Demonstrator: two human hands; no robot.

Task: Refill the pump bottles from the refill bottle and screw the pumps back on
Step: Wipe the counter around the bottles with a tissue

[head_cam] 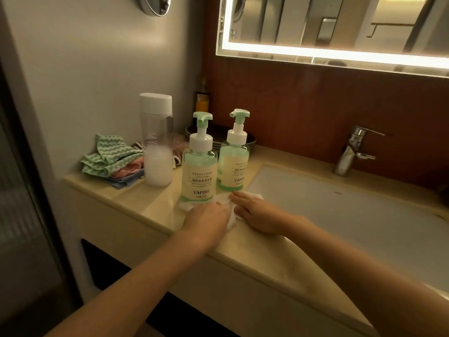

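Together, left hand [206, 218] grips tissue [232, 217], right [255, 213] flat

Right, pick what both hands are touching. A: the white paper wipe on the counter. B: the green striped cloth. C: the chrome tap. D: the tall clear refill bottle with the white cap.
A: the left hand and the right hand both lie on the crumpled white paper wipe spread on the beige counter.
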